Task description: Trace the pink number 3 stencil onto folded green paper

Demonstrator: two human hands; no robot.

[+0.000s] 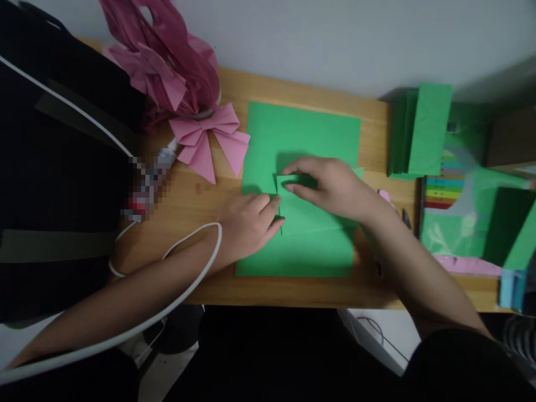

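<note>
A small folded piece of green paper point(318, 209) lies over a larger green sheet point(301, 128) on the wooden desk. The thumb and index finger of my right hand point(330, 184) close around its upper left corner, which is raised a little. My left hand point(251, 220) rests on the larger sheet from the left, fingers curled. Its thumb and index fingertip pinch at the small piece's left edge. Part of the small piece is hidden under my right hand and wrist.
Pink paper bows point(209, 134) and a pink bundle point(184, 61) sit at back left, near a tube point(157, 173). A white cable point(213, 245) crosses my left forearm. Folded green strips point(427, 131) stand at right, beside a colored paper pack point(450, 223). A black bag-like object point(62, 167) fills the left.
</note>
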